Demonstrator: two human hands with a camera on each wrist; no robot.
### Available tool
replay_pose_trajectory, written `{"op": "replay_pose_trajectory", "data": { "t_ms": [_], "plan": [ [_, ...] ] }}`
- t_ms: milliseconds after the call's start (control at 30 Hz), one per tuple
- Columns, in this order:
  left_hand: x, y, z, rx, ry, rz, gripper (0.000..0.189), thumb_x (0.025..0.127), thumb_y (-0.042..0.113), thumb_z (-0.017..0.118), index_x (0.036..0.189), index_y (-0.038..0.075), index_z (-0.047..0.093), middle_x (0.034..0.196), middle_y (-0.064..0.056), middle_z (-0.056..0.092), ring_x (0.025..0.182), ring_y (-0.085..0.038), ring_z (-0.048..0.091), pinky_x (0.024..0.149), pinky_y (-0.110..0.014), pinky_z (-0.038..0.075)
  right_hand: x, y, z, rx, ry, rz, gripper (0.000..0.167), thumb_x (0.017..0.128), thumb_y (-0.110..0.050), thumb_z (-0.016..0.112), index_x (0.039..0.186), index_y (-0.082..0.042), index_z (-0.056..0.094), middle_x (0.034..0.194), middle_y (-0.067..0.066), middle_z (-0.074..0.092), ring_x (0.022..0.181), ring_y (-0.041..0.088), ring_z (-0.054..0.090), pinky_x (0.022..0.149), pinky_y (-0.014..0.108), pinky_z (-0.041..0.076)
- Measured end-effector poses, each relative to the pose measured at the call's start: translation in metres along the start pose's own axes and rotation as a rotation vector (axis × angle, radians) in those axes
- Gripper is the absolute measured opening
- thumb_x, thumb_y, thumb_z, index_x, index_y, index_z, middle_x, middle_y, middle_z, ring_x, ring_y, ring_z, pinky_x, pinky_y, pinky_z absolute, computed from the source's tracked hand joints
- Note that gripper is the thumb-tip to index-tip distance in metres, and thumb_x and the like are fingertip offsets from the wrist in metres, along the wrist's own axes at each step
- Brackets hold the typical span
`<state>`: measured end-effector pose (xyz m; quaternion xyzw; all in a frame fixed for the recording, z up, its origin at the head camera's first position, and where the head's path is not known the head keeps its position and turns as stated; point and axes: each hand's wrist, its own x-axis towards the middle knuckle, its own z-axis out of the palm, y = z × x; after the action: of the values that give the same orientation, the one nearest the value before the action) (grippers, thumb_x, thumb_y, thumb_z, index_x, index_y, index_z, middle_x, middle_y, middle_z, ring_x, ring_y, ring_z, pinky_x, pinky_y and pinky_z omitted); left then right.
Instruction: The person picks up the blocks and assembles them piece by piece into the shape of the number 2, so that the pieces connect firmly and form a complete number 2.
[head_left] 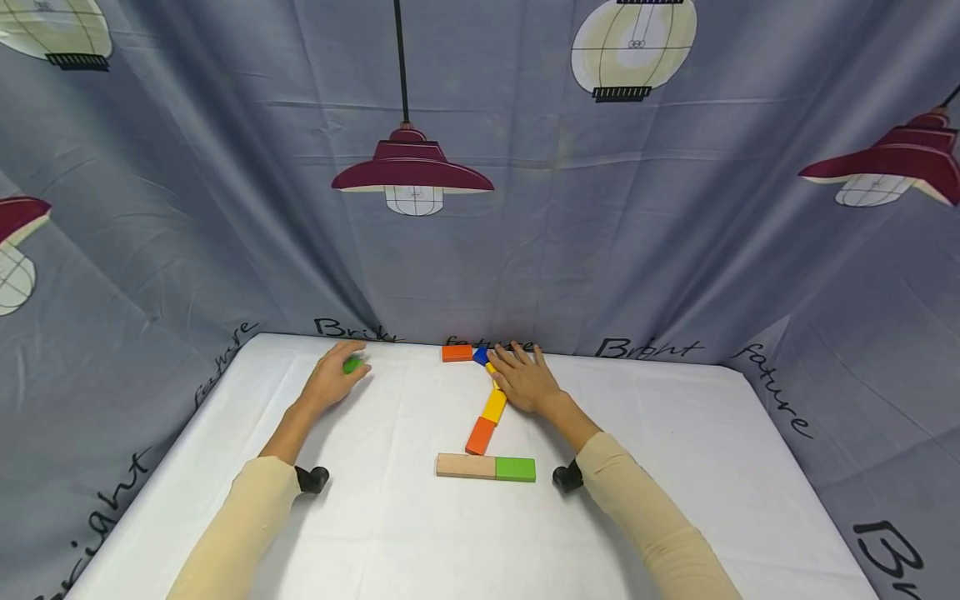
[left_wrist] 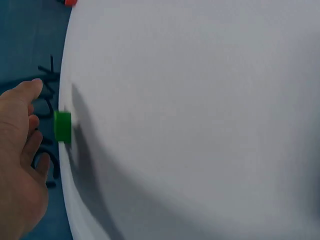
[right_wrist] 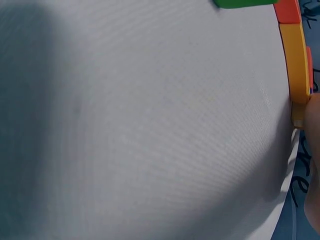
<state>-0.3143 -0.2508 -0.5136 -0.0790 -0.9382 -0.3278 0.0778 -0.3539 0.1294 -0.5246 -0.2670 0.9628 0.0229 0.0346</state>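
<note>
My left hand (head_left: 336, 377) is at the far left of the white table, its fingers relaxed around a small green block (head_left: 352, 365). In the left wrist view that green block (left_wrist: 63, 126) sits just off the fingertips, not gripped. My right hand (head_left: 525, 382) lies with fingers extended over the upper end of a slanting row of blocks, partly covering a yellow block (head_left: 491, 372). Below it in the row come another yellow block (head_left: 493, 407) and an orange block (head_left: 480, 436). A blue block (head_left: 481, 356) and a second orange block (head_left: 457, 353) adjoin the row's top.
Nearer me, a plain wooden block (head_left: 466, 466) and a bright green block (head_left: 515, 469) lie end to end. The white table (head_left: 390, 533) ends at a grey-blue curtain (head_left: 525, 250) printed with lamps and lettering. Black wrist devices (head_left: 567, 477) project from both sleeves.
</note>
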Motion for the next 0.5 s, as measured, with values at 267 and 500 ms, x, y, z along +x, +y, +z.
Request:
{"op": "replay_pose_trajectory", "data": {
  "t_ms": [267,500],
  "plan": [
    [-0.013,-0.027,-0.006,0.021,-0.013,-0.080,0.057,0.095,0.017,0.067,0.143,-0.003,0.047,0.147,-0.027,0.042,0.138,-0.046,0.033,0.114,-0.058,0.025,0.001,0.000,0.000,-0.008,-0.013,0.002,0.054,0.110,-0.043,0.023,0.161,-0.024,0.020,0.165,0.001,0.017,0.151,0.030,0.009,0.117,0.060,0.002],
    [-0.012,-0.029,-0.005,0.025,-0.019,-0.124,0.056,0.097,0.015,0.063,0.146,-0.004,0.044,0.147,-0.027,0.043,0.139,-0.044,0.033,0.116,-0.055,0.023,0.002,0.000,0.001,-0.009,-0.021,0.007,0.055,0.110,-0.044,0.022,0.161,-0.025,0.019,0.165,0.001,0.015,0.151,0.030,0.007,0.118,0.060,0.000]
  ]
}}
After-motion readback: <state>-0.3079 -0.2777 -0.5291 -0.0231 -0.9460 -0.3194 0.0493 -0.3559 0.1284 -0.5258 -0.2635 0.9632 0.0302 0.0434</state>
